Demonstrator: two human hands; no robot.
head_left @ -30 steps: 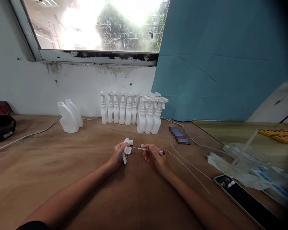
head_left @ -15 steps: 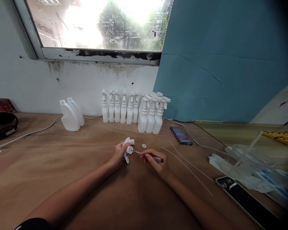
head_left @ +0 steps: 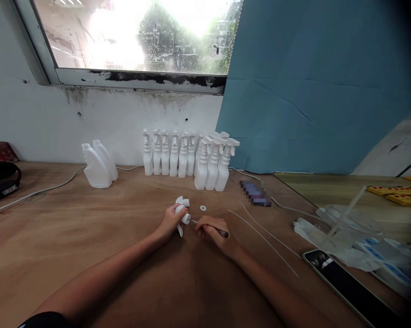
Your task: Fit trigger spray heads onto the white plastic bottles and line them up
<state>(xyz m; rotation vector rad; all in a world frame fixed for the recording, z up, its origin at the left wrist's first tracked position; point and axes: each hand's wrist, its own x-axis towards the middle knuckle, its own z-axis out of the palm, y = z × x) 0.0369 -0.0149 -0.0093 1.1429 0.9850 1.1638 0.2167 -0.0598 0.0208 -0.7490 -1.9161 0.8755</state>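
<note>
Gripping | left hand (head_left: 168, 224) curled round sprayer parts (head_left: 185, 218) | right hand (head_left: 214, 231) closed on slim tool (head_left: 223, 233) | two uncapped bottles (head_left: 98, 170), contents unclear

A slim screwdriver (head_left: 223, 233) points at a tilted white spray head (head_left: 186, 218).

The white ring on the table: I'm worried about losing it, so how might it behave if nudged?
The white ring lies flat, so it would probably slide rather than roll. It looks small and thin, so it is likely light and perhaps awkward to pinch off the wooden table.
</note>
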